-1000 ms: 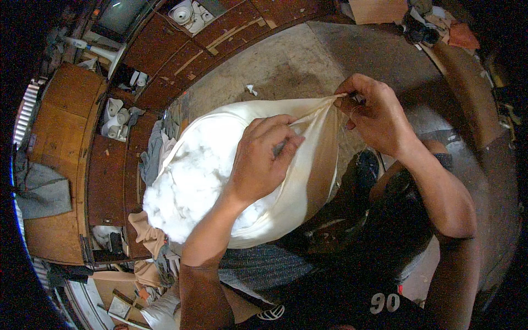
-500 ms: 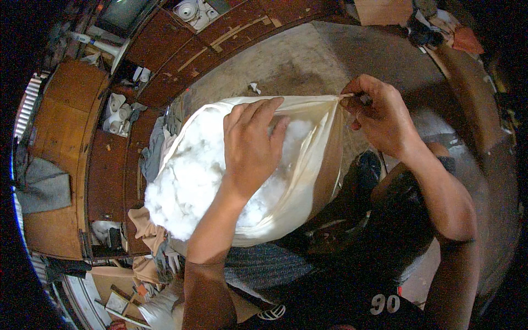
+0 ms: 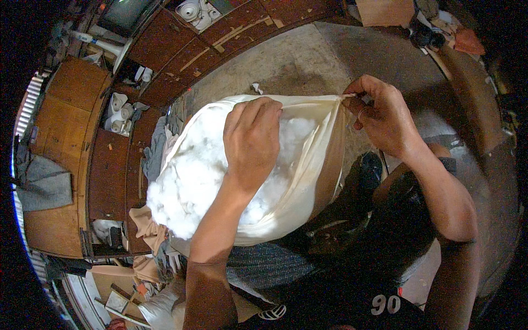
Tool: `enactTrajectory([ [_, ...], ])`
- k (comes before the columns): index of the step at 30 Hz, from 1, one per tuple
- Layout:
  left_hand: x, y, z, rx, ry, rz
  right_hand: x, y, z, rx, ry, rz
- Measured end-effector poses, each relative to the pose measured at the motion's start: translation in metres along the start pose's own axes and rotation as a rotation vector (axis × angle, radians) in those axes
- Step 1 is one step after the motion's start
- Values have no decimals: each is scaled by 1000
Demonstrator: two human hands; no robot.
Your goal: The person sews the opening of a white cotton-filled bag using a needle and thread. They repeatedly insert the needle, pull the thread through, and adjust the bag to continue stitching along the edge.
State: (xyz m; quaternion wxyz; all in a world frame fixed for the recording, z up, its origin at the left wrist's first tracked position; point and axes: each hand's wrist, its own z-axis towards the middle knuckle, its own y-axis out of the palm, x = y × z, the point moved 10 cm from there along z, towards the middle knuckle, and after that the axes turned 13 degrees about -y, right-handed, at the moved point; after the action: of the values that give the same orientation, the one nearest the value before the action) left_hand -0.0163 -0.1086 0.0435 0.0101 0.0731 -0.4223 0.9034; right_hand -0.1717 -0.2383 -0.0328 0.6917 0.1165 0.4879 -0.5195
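A cream pillow cover [image 3: 314,181] lies across my lap with its mouth wide open. White fluffy fibre stuffing [image 3: 187,165] fills it and bulges out at the left. My left hand [image 3: 252,140] reaches over the stuffing, its fingers closed on the far rim of the cover; the thumb is hidden. With thumb and fingers, my right hand [image 3: 383,118] pinches the cover's far right corner, which is drawn taut between the hands. What looks like a thin thread hangs near the right fingers, too fine to make out.
Brown wooden drawers [image 3: 151,52] run along the far side, and a wooden cabinet [image 3: 58,115] with a grey cloth [image 3: 47,181] stands at the left. Crumpled clothes [image 3: 157,148] lie beside the stuffing. A small white scrap [image 3: 256,87] is on the floor.
My left hand's spread fingers and thumb have closed over the far rim of the cover. The right hand keeps its pinch at the corner, almost unmoved.
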Motion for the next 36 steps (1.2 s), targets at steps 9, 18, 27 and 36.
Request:
enactTrajectory([
  [9,-11,20,7,-194,-108,-95,2,-6,0,34,51,-35],
  [18,-11,24,3,-329,6,-236,6,-1,3,-7,30,-50],
  [27,-11,25,6,-440,-172,-384,5,-5,7,-7,17,-95],
  [36,5,29,-5,-408,-195,-283,0,-5,11,-5,-23,-94],
])
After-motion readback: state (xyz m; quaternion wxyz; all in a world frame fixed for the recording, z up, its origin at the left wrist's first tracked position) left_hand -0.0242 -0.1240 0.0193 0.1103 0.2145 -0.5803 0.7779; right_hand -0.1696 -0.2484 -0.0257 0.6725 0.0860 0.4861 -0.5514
